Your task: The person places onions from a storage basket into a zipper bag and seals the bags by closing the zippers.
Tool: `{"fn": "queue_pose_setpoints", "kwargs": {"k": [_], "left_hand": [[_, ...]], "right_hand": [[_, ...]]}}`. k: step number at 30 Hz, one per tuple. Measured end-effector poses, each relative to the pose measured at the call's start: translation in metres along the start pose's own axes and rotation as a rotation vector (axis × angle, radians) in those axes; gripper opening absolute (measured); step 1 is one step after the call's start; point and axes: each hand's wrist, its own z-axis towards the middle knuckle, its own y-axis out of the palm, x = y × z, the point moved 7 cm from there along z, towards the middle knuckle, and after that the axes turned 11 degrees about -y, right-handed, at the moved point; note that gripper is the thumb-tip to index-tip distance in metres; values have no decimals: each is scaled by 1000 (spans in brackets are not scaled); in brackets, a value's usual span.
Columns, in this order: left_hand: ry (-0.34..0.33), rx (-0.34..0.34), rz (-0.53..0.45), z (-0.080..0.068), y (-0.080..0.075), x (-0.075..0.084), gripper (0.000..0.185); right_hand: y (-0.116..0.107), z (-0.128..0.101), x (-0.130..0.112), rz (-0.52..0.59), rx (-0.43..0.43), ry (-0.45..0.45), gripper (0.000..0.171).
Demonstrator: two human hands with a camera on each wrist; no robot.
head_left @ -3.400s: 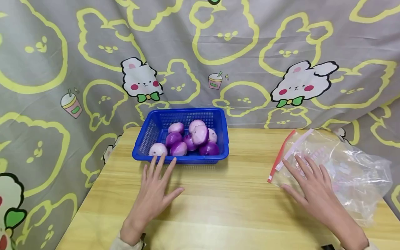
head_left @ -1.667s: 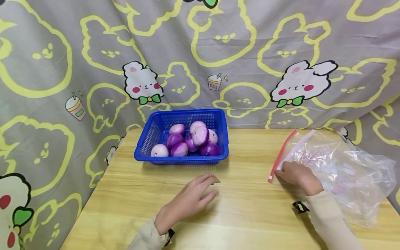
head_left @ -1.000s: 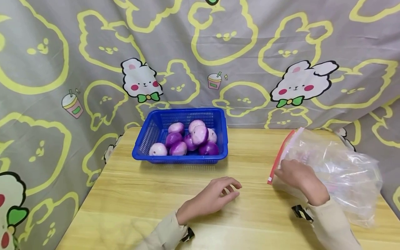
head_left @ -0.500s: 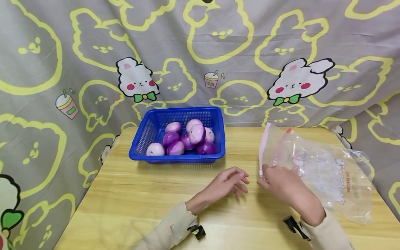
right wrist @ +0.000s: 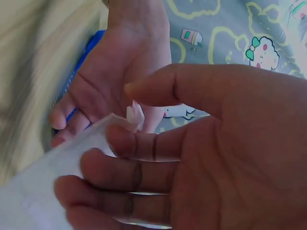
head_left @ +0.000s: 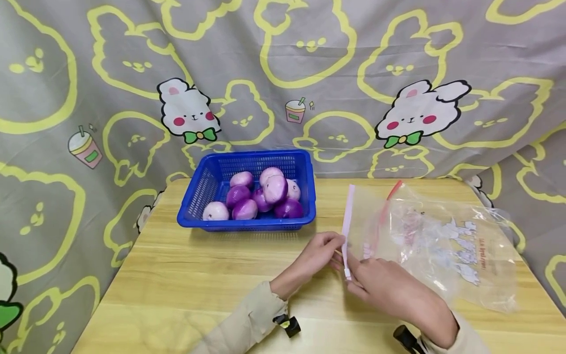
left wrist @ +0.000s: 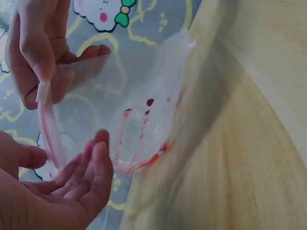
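Head view: right hand pinches the near corner of the clear zip bag, which lies on the right of the wooden table with its mouth raised; left hand, fingers loosely curled, touches the white zip strip without a sure grip. Risk: the thin film may slip from so slight a pinch, or the mouth may fall shut. A blue basket of purple onions stands well apart at the rear. A rabbit-print curtain backs the table.
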Motion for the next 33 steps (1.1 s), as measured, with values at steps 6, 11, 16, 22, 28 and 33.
{"fn": "queue_pose_setpoints", "kwargs": {"k": [6,11,16,22,28,33], "left_hand": [[89,5,101,-6,-1,4,24],[171,18,161,-11,-2,15,21],[217,81,214,-21,-4,29,12],[306,133,263,-38,-6,48,10],[392,169,247,-50,-13,64,15],[451,197,266,-54,-18,69,21]], "right_hand": [[-4,-4,-10,2,30,-96,36],[-32,-2,-14,-18,183,-118,39],[-54,11,-11,-58,239,-88,38],[-68,17,-3,-34,255,7,45],[-78,18,-7,-45,368,-34,42],[-76,19,-5,19,353,-25,47]]}}
